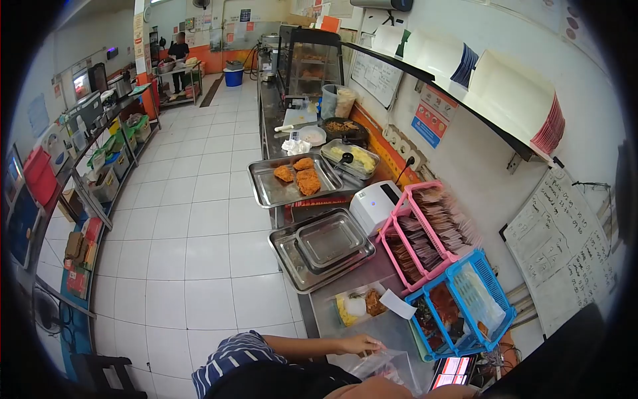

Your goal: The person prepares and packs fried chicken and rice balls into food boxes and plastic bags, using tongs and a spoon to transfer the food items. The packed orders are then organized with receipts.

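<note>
At the bottom of the view, my left hand [362, 344] pinches the edge of a clear plastic bag [405, 379] over the metal counter. My right hand [375, 389] shows only in part beside the bag at the lower edge; its fingers cannot be made out. Just beyond the bag sits a meal box [347, 320] holding white rice, something yellow and a fried brown piece. A white paper slip [399, 306] lies at its right side. Right of the bag is a lit screen [454, 372] in red and white.
A blue basket [482, 346] and a pink basket [432, 272] of sachets line the wall side. Beyond are stacked metal trays [282, 266], a white dispenser [372, 207] and a tray [262, 189] with fried pieces. A person [178, 53] stands far off.
</note>
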`<state>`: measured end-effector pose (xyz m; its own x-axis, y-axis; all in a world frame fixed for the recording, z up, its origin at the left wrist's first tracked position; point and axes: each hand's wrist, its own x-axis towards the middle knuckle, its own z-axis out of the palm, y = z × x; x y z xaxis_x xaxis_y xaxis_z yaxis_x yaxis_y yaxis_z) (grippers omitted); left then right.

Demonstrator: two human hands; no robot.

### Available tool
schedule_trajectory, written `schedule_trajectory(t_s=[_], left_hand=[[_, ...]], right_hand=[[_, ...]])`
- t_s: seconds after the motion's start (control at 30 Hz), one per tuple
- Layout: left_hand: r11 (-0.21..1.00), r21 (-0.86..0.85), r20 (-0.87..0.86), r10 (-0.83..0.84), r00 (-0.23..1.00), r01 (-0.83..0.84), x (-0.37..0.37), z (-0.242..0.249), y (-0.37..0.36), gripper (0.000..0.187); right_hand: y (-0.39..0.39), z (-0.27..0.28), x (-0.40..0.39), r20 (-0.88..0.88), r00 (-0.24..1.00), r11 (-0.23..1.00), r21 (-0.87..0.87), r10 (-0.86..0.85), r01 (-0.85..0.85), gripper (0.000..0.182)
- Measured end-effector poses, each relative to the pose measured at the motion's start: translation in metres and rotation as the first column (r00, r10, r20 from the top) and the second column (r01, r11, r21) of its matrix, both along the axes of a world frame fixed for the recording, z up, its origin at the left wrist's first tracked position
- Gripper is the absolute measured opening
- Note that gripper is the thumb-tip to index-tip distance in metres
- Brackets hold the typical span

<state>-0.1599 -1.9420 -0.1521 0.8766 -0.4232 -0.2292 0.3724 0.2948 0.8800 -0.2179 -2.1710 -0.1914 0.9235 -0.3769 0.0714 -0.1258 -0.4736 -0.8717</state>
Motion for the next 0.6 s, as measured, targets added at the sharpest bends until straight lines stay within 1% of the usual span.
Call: schedule_trajectory(t_s=[0.03, 0.1, 0.13, 0.17, 0.2, 0.23, 0.3, 0.33, 0.37, 0.4, 0.43, 0.5, 0.53, 0.57, 0.6], left_hand=[[1.000, 0.002, 0.001, 0.001, 1.000, -0.001, 0.002, -0.002, 0.002, 0.040], [0.990, 0.118, 0.045, -0.087, 0.995, 0.081, 0.007, -0.006, 0.009, 0.040], [0.989, 0.120, 0.045, -0.090, 0.995, 0.084, 0.009, -0.007, 0.010, 0.040], [0.956, 0.272, -0.011, -0.109, 0.994, 0.107, 0.011, -0.009, 0.010, 0.037], [0.898, 0.418, -0.066, -0.119, 0.991, 0.136, 0.014, -0.008, 0.011, 0.036], [0.896, 0.420, -0.065, -0.125, 0.990, 0.141, 0.016, -0.011, 0.009, 0.036], [0.835, 0.521, -0.068, -0.168, 0.983, 0.179, 0.019, -0.020, 0.004, 0.035], [0.834, 0.522, -0.067, -0.170, 0.983, 0.180, 0.018, -0.021, 0.001, 0.035], [0.912, 0.386, 0.045, -0.169, 0.985, 0.139, 0.015, -0.022, -0.003, 0.036], [0.965, 0.237, 0.154, -0.149, 0.977, 0.110, 0.012, -0.023, -0.006, 0.037], [0.965, 0.239, 0.152, -0.151, 0.977, 0.112, 0.009, -0.024, -0.009, 0.037], [0.989, 0.137, 0.301, -0.088, 0.950, 0.048, 0.005, -0.024, -0.014, 0.038], [0.989, 0.139, 0.302, -0.090, 0.949, 0.049, 0.005, -0.024, -0.015, 0.038], [0.964, 0.245, 0.275, -0.174, 0.946, 0.106, 0.005, -0.019, -0.014, 0.035], [0.924, 0.346, 0.239, -0.253, 0.938, 0.161, 0.004, -0.016, -0.013, 0.032]], right_hand=[[0.001, -0.001, -0.002, -0.012, 1.000, 1.000, 0.008, 0.009, -0.009, 0.028], [0.002, -0.005, -0.003, -0.032, 0.999, 0.999, 0.015, 0.031, -0.031, 0.028], [0.001, -0.006, -0.003, -0.038, 0.999, 0.999, 0.027, 0.039, -0.038, 0.027], [-0.001, -0.009, -0.005, -0.048, 0.998, 0.998, 0.032, 0.050, -0.049, 0.027], [0.000, -0.009, -0.003, -0.056, 0.996, 0.997, 0.035, 0.067, -0.065, 0.027], [-0.001, -0.011, -0.005, -0.067, 0.995, 0.997, 0.038, 0.075, -0.073, 0.027], [-0.001, -0.016, -0.007, -0.085, 0.991, 0.994, 0.044, 0.101, -0.098, 0.026], [-0.002, -0.018, -0.007, -0.091, 0.989, 0.993, 0.044, 0.115, -0.111, 0.026], [-0.002, -0.022, -0.007, -0.100, 0.986, 0.991, 0.044, 0.133, -0.129, 0.026], [-0.001, -0.023, -0.008, -0.112, 0.983, 0.989, 0.044, 0.145, -0.141, 0.025], [0.000, -0.026, -0.008, -0.122, 0.979, 0.987, 0.043, 0.161, -0.157, 0.025], [0.002, -0.032, -0.007, -0.136, 0.972, 0.981, 0.039, 0.192, -0.189, 0.025], [0.002, -0.035, -0.006, -0.131, 0.968, 0.976, 0.048, 0.215, -0.210, 0.025], [0.002, -0.040, -0.003, -0.125, 0.963, 0.971, 0.054, 0.239, -0.234, 0.024], [0.000, -0.042, 0.002, -0.078, 0.956, 0.956, 0.107, 0.282, -0.273, 0.023]])
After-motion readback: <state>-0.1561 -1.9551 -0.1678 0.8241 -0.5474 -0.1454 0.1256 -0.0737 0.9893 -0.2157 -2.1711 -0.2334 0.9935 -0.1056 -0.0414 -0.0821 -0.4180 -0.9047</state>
